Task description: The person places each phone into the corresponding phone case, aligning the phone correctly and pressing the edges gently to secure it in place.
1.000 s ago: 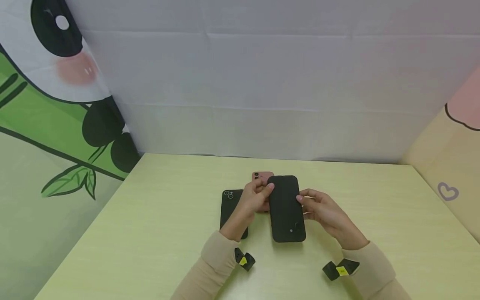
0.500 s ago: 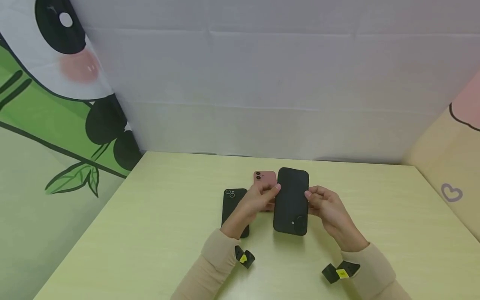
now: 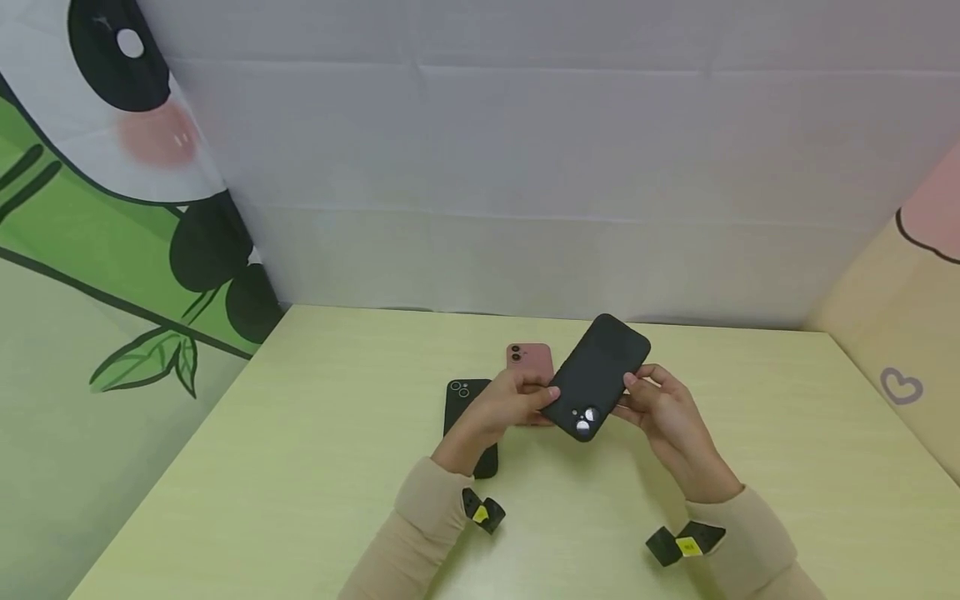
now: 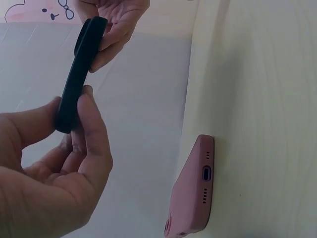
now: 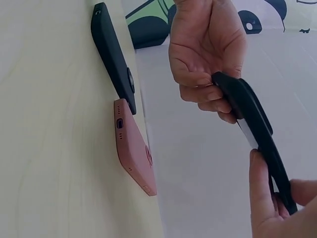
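Note:
Both hands hold a black phone point(image 3: 600, 375) above the table, camera lenses toward the person at its lower end. It leans with its far end to the right. My left hand point(image 3: 506, 408) pinches its left edge near the camera end, thumb on the upward face. My right hand point(image 3: 667, 425) pinches the right edge. In the left wrist view the phone point(image 4: 81, 74) shows edge-on between thumb and fingers. Behind the left hand lies a pink phone point(image 3: 531, 357), partly covered. A second black phone point(image 3: 465, 408) lies under the left forearm, its two-lens camera showing.
The pale yellow table point(image 3: 337, 433) ends at a grey-white cloth wall point(image 3: 525, 167). A cartoon panel point(image 3: 112, 292) stands at the left, a cream panel point(image 3: 885, 333) at the right. Small black devices with yellow tags sit on both wrists.
The held phone has lifted and moved right, and turned from nearly upright to leaning right. Its lenses now catch the light. The pink phone is more exposed; the phones on the table stay put.

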Available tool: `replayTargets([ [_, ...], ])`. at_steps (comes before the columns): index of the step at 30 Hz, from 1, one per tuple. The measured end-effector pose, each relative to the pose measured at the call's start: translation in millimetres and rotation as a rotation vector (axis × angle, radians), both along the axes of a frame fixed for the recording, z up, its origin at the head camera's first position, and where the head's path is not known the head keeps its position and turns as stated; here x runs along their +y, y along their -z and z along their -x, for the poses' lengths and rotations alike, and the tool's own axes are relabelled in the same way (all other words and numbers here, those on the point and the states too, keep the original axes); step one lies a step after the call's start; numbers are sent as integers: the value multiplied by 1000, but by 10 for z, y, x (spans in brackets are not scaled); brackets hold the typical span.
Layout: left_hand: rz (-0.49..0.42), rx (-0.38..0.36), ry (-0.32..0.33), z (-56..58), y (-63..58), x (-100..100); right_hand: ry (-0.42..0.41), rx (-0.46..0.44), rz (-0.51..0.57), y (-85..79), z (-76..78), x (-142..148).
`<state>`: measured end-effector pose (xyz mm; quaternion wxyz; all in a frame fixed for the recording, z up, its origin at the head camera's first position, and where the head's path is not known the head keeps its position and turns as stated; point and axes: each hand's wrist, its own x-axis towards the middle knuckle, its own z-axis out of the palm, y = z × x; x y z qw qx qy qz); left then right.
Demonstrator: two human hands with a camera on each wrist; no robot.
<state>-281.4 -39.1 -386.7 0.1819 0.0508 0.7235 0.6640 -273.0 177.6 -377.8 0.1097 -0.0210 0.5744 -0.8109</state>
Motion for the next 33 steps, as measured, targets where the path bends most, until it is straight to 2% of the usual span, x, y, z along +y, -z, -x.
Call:
replayTargets([
  [4,18,5,-41,-4,-15,-9,-43,3,16,-1,9,13],
  [8,35,19,-26,-9,-42,-46,-92,14,4,5,17,40],
  [15,47,32,27,-2,-87,-130,-103,12,-137,29,58,92],
  [19,71,56,70,-4,-115,-170,-100,15,-180,42,88,118],
  [26,101,78,162,-4,-128,-189,-59,44,-158,44,120,162],
  [33,93,67,214,-9,-126,-189,-56,43,-110,62,122,180],
])
